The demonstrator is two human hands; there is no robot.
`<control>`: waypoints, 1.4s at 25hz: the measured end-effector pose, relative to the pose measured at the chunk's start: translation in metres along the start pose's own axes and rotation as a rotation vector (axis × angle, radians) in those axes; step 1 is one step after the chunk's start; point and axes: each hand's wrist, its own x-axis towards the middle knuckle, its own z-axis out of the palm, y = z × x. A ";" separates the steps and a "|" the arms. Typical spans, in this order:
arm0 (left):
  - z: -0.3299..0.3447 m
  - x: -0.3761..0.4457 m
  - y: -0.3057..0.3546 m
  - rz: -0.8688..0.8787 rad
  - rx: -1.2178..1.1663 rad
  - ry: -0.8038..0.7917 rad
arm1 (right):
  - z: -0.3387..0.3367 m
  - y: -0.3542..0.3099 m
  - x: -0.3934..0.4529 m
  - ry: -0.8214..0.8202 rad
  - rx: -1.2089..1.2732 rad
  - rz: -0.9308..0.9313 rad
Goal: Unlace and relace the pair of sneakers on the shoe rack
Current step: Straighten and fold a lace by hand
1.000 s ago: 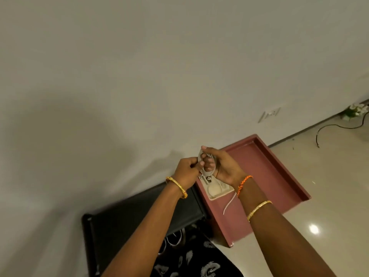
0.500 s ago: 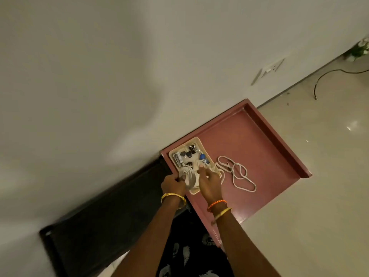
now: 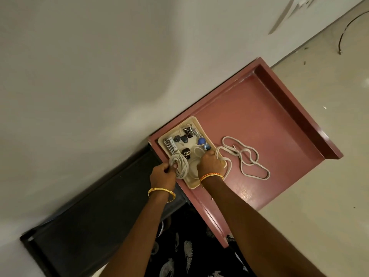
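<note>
Two laces, no sneakers in view: coiled lace [image 3: 179, 164] pinched in left hand [image 3: 162, 174] over tray [image 3: 193, 184]. Loose lace [image 3: 245, 156] sprawled rightward from right hand [image 3: 211, 164], fingers curled on its near end.

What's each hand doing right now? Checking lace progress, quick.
Left hand: grips the coiled lace at the tray edge.
Right hand: curled, apparently gripping the loose lace.
</note>
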 end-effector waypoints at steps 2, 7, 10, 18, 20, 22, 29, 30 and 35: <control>0.003 0.000 -0.003 -0.006 -0.006 -0.007 | -0.008 0.005 0.002 0.026 0.000 -0.015; 0.009 0.001 0.002 0.054 0.053 -0.010 | -0.030 0.012 -0.006 0.056 -0.044 -0.124; 0.017 0.005 0.005 0.148 0.162 -0.023 | -0.056 0.032 -0.021 0.208 0.257 -0.062; 0.060 0.014 0.009 0.347 0.983 -0.027 | -0.073 0.147 -0.027 0.413 0.535 0.222; 0.064 0.008 0.008 0.408 1.155 0.016 | -0.063 0.148 -0.022 0.389 0.584 0.238; 0.061 -0.001 0.008 0.478 1.204 0.068 | -0.057 0.145 -0.019 0.381 0.684 0.237; 0.076 -0.025 0.048 0.581 0.420 -0.439 | -0.111 0.117 -0.062 0.195 1.194 0.245; 0.077 -0.031 0.057 0.513 0.314 -0.530 | -0.127 0.110 -0.074 0.151 1.266 0.208; 0.059 -0.071 0.088 0.422 0.131 -0.714 | -0.223 0.080 -0.132 0.098 1.404 0.107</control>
